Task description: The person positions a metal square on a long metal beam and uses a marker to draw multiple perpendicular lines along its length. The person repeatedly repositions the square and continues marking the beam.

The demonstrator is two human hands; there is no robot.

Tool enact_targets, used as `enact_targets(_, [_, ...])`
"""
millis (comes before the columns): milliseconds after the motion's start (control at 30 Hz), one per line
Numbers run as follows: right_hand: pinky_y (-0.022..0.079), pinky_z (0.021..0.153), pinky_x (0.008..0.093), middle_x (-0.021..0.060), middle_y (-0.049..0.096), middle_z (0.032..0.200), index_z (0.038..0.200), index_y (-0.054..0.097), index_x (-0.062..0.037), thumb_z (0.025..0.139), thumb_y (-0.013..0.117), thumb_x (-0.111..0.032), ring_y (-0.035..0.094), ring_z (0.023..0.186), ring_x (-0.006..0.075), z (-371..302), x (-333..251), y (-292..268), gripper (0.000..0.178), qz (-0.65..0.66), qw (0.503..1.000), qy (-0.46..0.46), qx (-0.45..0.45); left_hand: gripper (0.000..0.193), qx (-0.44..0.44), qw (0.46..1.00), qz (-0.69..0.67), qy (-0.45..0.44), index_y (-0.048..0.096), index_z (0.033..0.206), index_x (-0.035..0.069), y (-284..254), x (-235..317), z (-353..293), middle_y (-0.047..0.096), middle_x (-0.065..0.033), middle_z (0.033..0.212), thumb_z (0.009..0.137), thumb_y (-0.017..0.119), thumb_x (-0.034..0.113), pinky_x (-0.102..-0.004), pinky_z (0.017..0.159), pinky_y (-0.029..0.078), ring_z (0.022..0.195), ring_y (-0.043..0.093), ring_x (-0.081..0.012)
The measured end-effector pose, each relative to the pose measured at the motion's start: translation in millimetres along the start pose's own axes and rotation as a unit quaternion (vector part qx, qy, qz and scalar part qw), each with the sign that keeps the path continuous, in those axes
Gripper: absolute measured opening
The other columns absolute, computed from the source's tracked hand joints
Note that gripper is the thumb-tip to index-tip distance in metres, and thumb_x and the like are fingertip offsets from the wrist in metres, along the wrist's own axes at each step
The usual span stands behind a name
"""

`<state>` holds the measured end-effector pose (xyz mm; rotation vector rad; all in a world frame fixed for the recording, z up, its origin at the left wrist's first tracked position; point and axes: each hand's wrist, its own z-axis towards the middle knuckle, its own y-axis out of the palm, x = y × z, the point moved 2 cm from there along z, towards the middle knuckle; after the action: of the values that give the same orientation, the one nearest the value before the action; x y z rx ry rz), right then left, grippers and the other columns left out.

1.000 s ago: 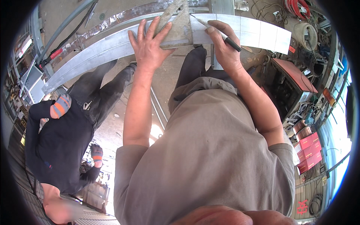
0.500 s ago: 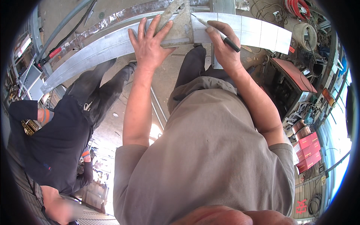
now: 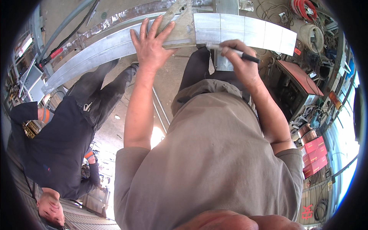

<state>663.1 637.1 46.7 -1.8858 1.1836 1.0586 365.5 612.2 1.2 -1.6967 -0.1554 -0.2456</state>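
My left hand lies with fingers spread on a flat, dull metal set square that rests across a long curved strip of silvery sheet metal. The square's straight right edge crosses the strip. To the right of it, several thin dark lines run across the metal. My right hand grips a marker pen with a white barrel and a black rear end. The pen's front end points left, near the strip's near edge beside the square; its tip is blurred, and I cannot tell whether it touches anything.
A co-worker in dark clothes stands at the left. Metal rails run behind the strip. On the right are a red-topped cabinet, a white bucket, a red reel, red boxes and loose cables.
My right hand with the marker has come from the strip's far edge toward me and slightly right, to its near edge. My left hand stays on the set square. The co-worker's head has moved.
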Motion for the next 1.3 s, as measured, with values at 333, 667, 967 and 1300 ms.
enact_targets(333, [0.05, 0.106, 0.0373, 0.0133, 0.073, 0.105, 0.13, 0.066, 0.0071, 0.107, 0.06, -0.023, 0.067, 0.106, 0.022, 44.2, 25.1, -5.4, 0.038, 0.212, 0.971, 0.007, 0.113, 0.1, -0.024, 1.0, -0.006, 0.007, 0.061, 0.152, 0.043, -7.2, 1.6, 6.9, 0.039, -0.0008, 0.172, 0.06, 0.099, 0.048, -0.0708, 0.129, 0.013, 0.162, 0.027, -0.031])
enact_targets(667, [0.052, 0.111, 0.0442, 0.0168, 0.071, 0.1, 0.128, 0.064, 0.0097, 0.107, 0.055, -0.018, 0.069, 0.101, 0.0264, 47.1, 40.2, 2.3, 0.036, 0.246, 0.946, -0.011, 0.211, 0.083, 0.028, 0.994, -0.02, 0.102, 0.073, 0.139, 0.036, -9.8, -31.8, 0.9, 0.052, -0.0039, 0.162, 0.06, 0.097, 0.052, -0.0679, 0.127, 0.021, 0.155, 0.04, -0.0311])
enact_targets(967, [0.057, 0.099, 0.039, 0.0167, 0.074, 0.102, 0.124, 0.069, 0.0083, 0.104, 0.06, -0.02, 0.073, 0.098, 0.0264, 47.1, 42.9, 11.5, 0.036, 0.233, 0.929, -0.033, 0.287, 0.066, 0.087, 0.985, -0.065, 0.131, 0.079, 0.13, 0.026, -3.1, -68.2, -26.9, 0.061, -0.0064, 0.155, 0.068, 0.096, 0.042, -0.0643, 0.126, 0.024, 0.149, 0.05, -0.0303])
enact_targets(1300, [0.055, 0.098, 0.0322, 0.0132, 0.074, 0.095, 0.125, 0.069, 0.0063, 0.103, 0.06, -0.018, 0.07, 0.093, 0.0213, 50.5, 38.7, 14.1, 0.034, 0.271, 0.915, -0.028, 0.298, 0.064, 0.086, 0.988, -0.071, 0.106, 0.08, 0.129, 0.024, -14.1, -107.2, -41.6, 0.062, -0.0077, 0.153, 0.068, 0.096, 0.038, -0.0636, 0.126, 0.022, 0.149, 0.051, -0.0298])
